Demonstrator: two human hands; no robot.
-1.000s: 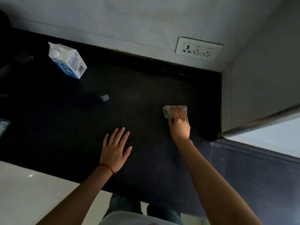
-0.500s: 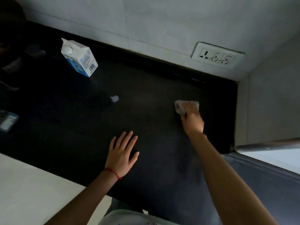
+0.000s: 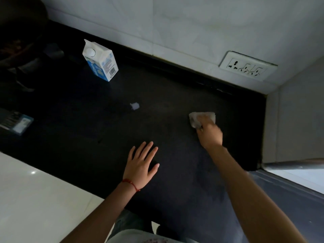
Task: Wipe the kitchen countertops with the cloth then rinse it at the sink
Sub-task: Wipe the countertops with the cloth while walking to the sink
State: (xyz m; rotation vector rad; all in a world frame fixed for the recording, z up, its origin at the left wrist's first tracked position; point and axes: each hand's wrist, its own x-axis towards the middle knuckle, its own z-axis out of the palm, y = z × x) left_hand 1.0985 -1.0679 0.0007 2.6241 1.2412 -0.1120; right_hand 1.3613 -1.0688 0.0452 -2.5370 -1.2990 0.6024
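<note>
A small crumpled white cloth (image 3: 194,119) lies on the black countertop (image 3: 87,123), toward its right end near the side wall. My right hand (image 3: 209,135) grips the cloth from the near side and presses it onto the surface; the hand is motion-blurred and covers the cloth's right part. Nearer the front edge, my left hand (image 3: 140,165) rests flat on the countertop with fingers spread, holding nothing. No sink is in view.
A blue-and-white carton (image 3: 100,61) stands at the back left. A small white scrap (image 3: 134,106) lies mid-counter. A blue packet (image 3: 16,123) and dark cookware (image 3: 21,41) are at the left. A wall socket (image 3: 247,68) sits above the back edge.
The view has swung, so the carton and scrap appear further right. My right hand has slid the cloth a little to the left. My left hand stays flat in place.
</note>
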